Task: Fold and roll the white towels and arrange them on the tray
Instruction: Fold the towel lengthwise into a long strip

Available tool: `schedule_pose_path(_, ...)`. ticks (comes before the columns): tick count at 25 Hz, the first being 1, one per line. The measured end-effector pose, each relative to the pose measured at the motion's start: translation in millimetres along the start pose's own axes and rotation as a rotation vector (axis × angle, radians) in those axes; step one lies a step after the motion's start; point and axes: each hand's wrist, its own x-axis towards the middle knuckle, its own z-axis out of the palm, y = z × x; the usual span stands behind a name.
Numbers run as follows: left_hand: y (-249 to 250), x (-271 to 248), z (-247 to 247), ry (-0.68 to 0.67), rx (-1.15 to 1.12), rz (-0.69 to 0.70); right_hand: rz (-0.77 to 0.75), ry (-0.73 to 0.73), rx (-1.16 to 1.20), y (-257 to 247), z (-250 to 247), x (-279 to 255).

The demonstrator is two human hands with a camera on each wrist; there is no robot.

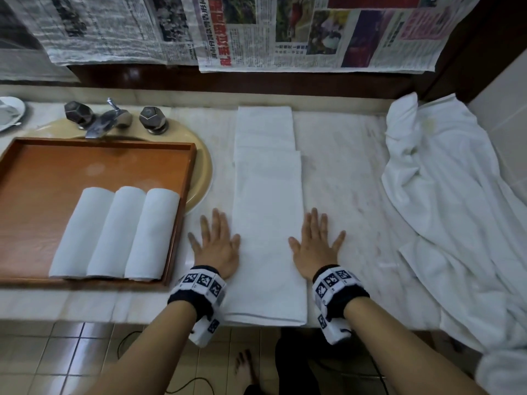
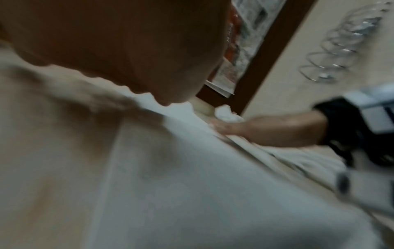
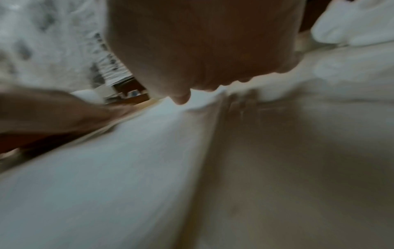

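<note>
A white towel [image 1: 268,212] lies folded into a long narrow strip on the marble counter, running from the front edge to the back. My left hand [image 1: 216,243] lies flat with spread fingers at its left edge, thumb on the cloth. My right hand [image 1: 315,245] lies flat at its right edge, also partly on the cloth. Three rolled white towels [image 1: 117,233] lie side by side at the front right of the wooden tray [image 1: 42,172]. Both wrist views are blurred: each shows a palm, the left hand [image 2: 119,43] and the right hand [image 3: 202,42], over the towel [image 2: 192,185] [image 3: 106,168].
A heap of loose white towels [image 1: 445,195] covers the counter's right end. The tray sits over a beige basin [image 1: 204,169] with a tap [image 1: 109,118] behind it. Newspapers [image 1: 299,32] hang on the back wall. The counter's front edge [image 1: 85,309] runs below my wrists.
</note>
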Motion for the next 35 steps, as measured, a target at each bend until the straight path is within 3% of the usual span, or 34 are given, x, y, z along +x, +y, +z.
schedule_pose_path(3, 14.5, -31.5, 31.1, 0.007, 0.120, 0.342, -0.302, 0.051, -0.083, -21.8, 29.1, -34.1)
schedule_pose_path(4, 7.5, -36.8, 37.6, 0.007, 0.132, 0.357, -0.306, 0.044, -0.086, -18.5, 36.9, -38.9)
schedule_pose_path(8, -36.0, -46.6, 31.6, 0.050, 0.076, 0.061, 0.012, 0.063, -0.029, 3.1, 41.3, -44.8)
schedule_pose_path(12, -4.2, -71.6, 61.4, 0.084, 0.117, 0.347, -0.281, 0.113, -0.045, -24.1, 63.4, -70.7)
schedule_pose_path(18, -32.2, -78.0, 76.8, 0.182, 0.196, 0.278, -0.211, 0.219, -0.101, 14.3, 82.8, -74.8)
schedule_pose_path(23, -29.7, -79.1, 60.2, 0.111, 0.185, 0.286, -0.196, 0.244, -0.105, 2.5, 72.0, -81.2)
schedule_pose_path(25, -38.3, -75.8, 45.4, 0.169, 0.051, 0.256, -0.384, 0.357, 0.047, -1.6, 69.8, -85.2)
schedule_pose_path(27, -51.1, -78.4, 35.5, 0.293, -0.230, 0.138, -0.535, 0.328, 0.269, -5.1, 72.6, -91.2)
schedule_pose_path(30, -63.7, -88.7, 38.1, 0.286, -0.446, -0.020, -0.547, 0.216, 0.358, -6.2, 76.8, -95.0)
schedule_pose_path(35, -65.2, -98.2, 58.7, 0.226, -0.709, -0.114, -0.503, 0.297, 0.555, -5.6, 76.8, -96.3)
